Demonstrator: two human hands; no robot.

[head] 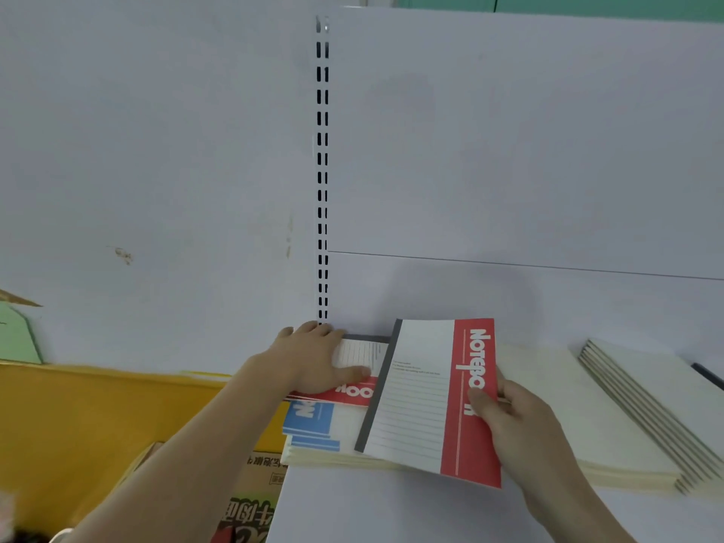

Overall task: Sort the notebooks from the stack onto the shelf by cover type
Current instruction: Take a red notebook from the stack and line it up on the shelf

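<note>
Right hand point(509, 409) grips a red-cover notebook point(431, 397), lifted over the stack point(313, 433) at the shelf point(391, 511) left edge. Left hand point(313, 354) rests flat on the stack, apparently steadying it.

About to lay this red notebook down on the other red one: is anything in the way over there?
Yes. The left hand lies flat on the red notebook on the stack, covering its left part. The held red notebook, in the right hand, already overlaps its right edge. Nothing else visible blocks it.
</note>
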